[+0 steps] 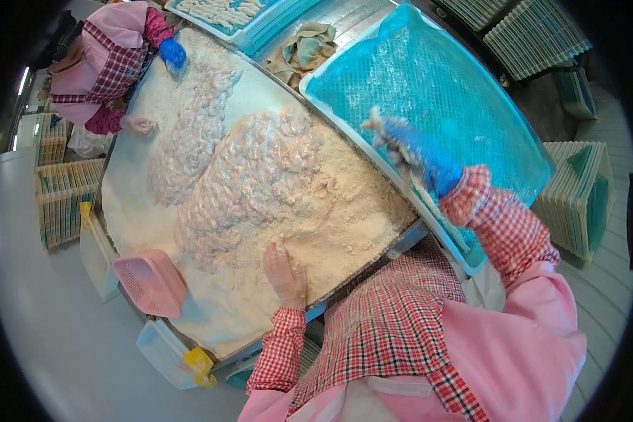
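My right hand point(427, 158), in a blue glove dusted with flour, is closed around pale, floury strips of raw meat point(374, 121) above the near edge of a tray lined with blue mesh point(415, 77). What kind of meat it is cannot be made out. Resting on a bed of pale breading flour point(352, 218) is my left hand point(285, 278), in a thin see-through glove, fingers stretched out and holding nothing. Beyond it lies a large wet heap of raw pinkish-white pieces point(253, 172).
Across the table a co-worker's blue-gloved hand point(172, 56) and other hand point(137, 125) are near a second heap. A pink basket point(150, 281) and a clear bin point(167, 352) sit at the left edge. Stacked trays point(573, 197) stand at right; a crumpled cloth point(302, 55) lies behind.
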Demonstrator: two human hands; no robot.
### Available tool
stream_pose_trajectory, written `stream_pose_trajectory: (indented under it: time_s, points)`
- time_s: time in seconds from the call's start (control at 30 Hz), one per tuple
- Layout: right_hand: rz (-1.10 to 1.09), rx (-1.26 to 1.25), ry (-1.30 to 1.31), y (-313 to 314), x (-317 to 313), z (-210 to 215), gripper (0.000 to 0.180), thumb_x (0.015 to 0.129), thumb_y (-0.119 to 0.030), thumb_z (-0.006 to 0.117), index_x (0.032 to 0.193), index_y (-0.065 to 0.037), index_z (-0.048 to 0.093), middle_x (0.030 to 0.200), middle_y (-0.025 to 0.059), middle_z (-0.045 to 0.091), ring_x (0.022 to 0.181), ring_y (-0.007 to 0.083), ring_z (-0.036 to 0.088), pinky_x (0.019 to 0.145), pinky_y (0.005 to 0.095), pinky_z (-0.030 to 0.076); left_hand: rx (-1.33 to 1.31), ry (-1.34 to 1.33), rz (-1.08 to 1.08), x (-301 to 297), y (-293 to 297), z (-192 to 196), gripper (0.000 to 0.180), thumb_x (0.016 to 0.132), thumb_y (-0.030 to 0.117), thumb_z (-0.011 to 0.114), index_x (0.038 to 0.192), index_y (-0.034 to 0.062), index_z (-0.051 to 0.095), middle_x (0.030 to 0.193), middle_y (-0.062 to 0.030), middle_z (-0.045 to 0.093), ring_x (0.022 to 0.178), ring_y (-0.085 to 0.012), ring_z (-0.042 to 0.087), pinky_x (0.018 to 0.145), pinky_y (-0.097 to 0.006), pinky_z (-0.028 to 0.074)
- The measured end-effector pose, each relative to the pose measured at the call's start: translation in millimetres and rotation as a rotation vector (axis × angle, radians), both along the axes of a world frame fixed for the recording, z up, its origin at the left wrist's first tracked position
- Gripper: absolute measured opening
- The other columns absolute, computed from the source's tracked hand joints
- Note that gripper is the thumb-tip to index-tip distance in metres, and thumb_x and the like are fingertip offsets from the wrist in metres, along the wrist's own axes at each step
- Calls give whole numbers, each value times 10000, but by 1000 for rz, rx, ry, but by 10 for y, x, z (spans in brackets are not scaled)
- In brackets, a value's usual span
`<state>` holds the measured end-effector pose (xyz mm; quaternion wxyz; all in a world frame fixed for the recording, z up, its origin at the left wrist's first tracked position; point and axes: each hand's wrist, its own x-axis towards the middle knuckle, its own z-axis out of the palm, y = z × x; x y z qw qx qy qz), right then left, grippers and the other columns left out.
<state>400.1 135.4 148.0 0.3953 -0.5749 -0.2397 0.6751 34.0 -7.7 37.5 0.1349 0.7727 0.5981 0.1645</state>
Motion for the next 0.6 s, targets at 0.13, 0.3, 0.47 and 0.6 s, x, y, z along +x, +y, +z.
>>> stream_pose_trajectory:
  time_s: [0.13,0.3,0.47,0.6]
  points:
    - [69,69,-28,560,300,-528,484,967,-513,471,1078,-69,629,797,-4,530,596,79,434,528,222,396,136,-170,63,432,348,-15,528,836,239,653,1302,46,499,1321,-181,469,1201,-350,445,1011,-461,347]
    - [446,281,-361,882,346,-789,623,955,-630,376,975,-51,606,781,41,526,630,144,483,626,295,413,112,24,-22,1085,769,144,373,777,200,709,1115,83,607,1151,-110,550,1040,-295,514,877,-427,411]
    - [760,59,-547,873,612,-804,738,953,-640,349,1208,20,557,864,134,589,666,194,556,653,345,479,-8,143,-134,951,777,152,244,763,212,716,953,89,625,959,-94,599,899,-314,555,744,-411,441]
    - [524,214,-540,848,534,-960,625,961,-516,463,1284,16,523,980,195,639,756,256,627,743,380,519,-303,130,-122,497,476,312,199,777,223,703,893,78,631,845,-105,605,793,-318,574,656,-404,443]
